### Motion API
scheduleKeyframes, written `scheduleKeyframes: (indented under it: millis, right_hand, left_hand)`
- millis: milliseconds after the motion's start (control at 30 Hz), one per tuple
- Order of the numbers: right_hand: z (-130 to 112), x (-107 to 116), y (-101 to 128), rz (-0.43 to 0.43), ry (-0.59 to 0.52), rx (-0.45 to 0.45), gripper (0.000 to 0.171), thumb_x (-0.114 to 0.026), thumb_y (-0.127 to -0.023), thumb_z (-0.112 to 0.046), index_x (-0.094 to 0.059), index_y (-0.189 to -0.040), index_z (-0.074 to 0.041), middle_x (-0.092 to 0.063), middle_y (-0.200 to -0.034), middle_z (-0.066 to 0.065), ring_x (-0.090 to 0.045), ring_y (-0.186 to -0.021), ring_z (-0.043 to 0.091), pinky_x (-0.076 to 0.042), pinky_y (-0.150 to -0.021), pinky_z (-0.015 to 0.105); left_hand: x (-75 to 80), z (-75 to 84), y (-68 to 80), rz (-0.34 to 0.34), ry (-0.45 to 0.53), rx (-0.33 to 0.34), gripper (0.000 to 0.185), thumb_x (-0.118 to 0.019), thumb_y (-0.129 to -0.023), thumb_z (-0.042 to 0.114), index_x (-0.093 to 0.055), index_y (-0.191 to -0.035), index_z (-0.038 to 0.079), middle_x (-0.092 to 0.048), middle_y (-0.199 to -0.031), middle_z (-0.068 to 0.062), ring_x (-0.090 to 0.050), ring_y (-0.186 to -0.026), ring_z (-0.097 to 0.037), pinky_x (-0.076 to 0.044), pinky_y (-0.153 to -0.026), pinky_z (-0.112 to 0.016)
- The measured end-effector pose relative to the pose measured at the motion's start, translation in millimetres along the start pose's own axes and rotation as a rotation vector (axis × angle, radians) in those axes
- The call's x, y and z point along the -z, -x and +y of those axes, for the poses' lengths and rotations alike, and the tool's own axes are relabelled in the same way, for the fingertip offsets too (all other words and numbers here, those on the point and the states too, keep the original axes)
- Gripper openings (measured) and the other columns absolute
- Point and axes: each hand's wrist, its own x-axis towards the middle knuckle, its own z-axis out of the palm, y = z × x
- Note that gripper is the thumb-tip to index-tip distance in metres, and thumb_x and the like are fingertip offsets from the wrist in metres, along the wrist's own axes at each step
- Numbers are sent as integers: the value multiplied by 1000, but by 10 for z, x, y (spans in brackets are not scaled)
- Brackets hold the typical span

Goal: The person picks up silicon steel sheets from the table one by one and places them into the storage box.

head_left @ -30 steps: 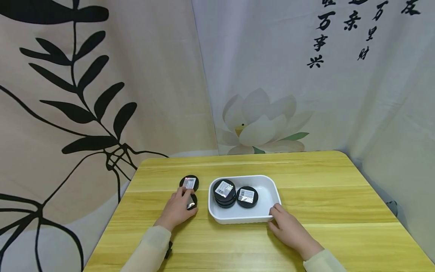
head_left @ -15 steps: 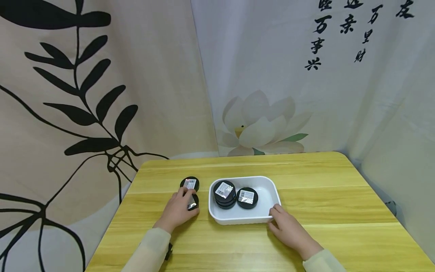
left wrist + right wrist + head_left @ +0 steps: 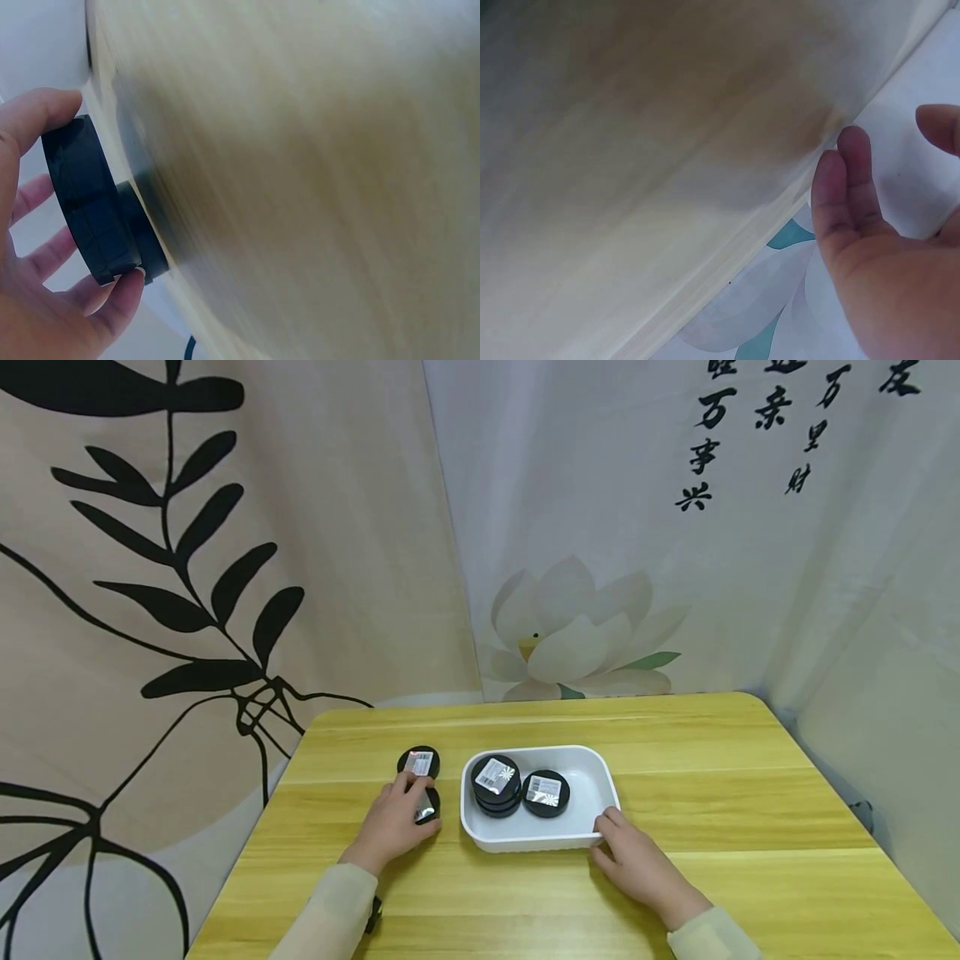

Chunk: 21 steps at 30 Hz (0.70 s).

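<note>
1. Left hand (image 3: 392, 823): rests on the yellow wooden bench (image 3: 750, 810), fingers (image 3: 112, 304) curled round a round black tin with a silver label (image 3: 425, 805), thumb and fingertips on its rim in the left wrist view.
2. Round black tin with a silver label: lies flat on the bench, just left of the white rectangular plastic tray (image 3: 592, 777).
3. Second round black tin with a white label (image 3: 418, 762): on the bench just behind the held one, near the left fingertips.
4. Right hand (image 3: 637, 864): at the tray's near right corner, fingers loosely extended and touching its rim.
5. White rectangular plastic tray: mid-bench, holding a stack of round black tins (image 3: 496, 785) at its left and a single round black tin (image 3: 546, 793) just beside the stack.
6. Printed fabric backdrop (image 3: 570, 527): hangs behind the bench, with leaf, lotus and calligraphy motifs.
</note>
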Motion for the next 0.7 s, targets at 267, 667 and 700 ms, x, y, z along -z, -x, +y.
scheduleKeyframes:
  millis: [267,667,700]
  right_hand:
    - [2,1,-8,-20,-11,-22,16,-72,-89,-17,-57,-91,-19,-45,-94,-10,-47,-78,7,-48,-72,27]
    - [-26,14,-9,-25,-27,-42,15,-72,-89,-15,-57,-91,-19,-46,-93,-10,-46,-77,7,-47,-72,27]
    - [-26,18,-6,-25,-28,-47,15,-72,-89,-15,-58,-91,-19,-46,-93,-10,-46,-77,7,-47,-71,27]
  left_hand:
    - [-21,9,-1,8,6,-7,62,-80,-82,46,-55,-135,26,-47,-139,-7,-53,-117,-36,-49,-94,-55]
    - [-65,47,24,11,38,-32,60,-82,-81,43,-57,-132,26,-50,-138,-8,-55,-117,-36,-50,-94,-55]
    - [-69,51,25,8,44,-32,60,-82,-81,43,-57,-132,26,-50,-138,-8,-55,-117,-36,-50,-94,-55]
